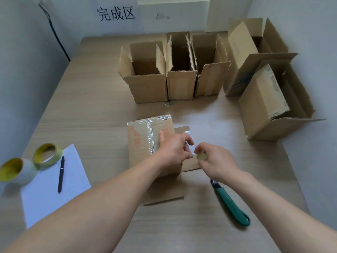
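Left hand (173,148) pinches a clear tape strip (189,145) above the brown cardboard box (140,141) on the bench (102,115), while right hand (216,162) grips a small yellowish tape roll (201,157).

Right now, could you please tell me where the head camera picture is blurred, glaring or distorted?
Head view: the tape rolls at the left edge are smeared; the clear tape on the near box gives glare; the open boxes lean outward from lens distortion; the knife is sharp, with a soft shadow.

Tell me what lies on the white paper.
A black pen lies on the paper; a tape roll rests partly on its left edge. The paper beneath them is covered.
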`<action>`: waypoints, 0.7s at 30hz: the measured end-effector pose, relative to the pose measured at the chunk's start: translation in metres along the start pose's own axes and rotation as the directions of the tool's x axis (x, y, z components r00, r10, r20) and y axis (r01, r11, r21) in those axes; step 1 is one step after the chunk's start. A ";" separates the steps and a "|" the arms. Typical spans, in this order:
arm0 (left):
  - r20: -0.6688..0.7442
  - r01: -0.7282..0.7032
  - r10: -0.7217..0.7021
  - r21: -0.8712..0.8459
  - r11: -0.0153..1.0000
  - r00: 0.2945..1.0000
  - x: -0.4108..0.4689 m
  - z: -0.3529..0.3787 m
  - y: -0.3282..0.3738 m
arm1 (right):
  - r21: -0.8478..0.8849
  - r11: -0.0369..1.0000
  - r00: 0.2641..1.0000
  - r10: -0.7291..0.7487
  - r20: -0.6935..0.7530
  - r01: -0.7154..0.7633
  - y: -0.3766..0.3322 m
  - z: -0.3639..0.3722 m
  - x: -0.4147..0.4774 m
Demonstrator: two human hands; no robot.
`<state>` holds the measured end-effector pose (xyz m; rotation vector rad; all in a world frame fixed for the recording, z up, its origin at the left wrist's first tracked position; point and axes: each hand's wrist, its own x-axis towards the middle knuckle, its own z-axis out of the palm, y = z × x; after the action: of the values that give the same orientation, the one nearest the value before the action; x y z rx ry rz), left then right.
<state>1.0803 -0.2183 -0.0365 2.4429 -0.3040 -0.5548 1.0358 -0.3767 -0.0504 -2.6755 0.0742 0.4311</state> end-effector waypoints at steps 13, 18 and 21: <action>-0.252 -0.015 0.107 0.339 0.941 0.962 -0.046 0.028 -0.035 | 0.545 0.822 0.954 0.273 -0.122 -0.166 -0.004 0.006 0.000; -0.394 0.190 -0.085 0.234 0.953 0.915 -0.036 0.040 -0.015 | 0.659 0.740 0.907 0.360 -0.216 -0.137 -0.016 0.018 -0.011; -0.481 0.195 -0.142 0.063 0.979 0.865 -0.028 0.039 -0.013 | 0.696 0.710 0.889 0.382 -0.253 -0.107 -0.025 0.021 -0.015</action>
<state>1.0390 -0.2186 -0.0637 2.6293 0.0891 0.0082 1.0189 -0.3453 -0.0538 -1.9793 0.6046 -0.0634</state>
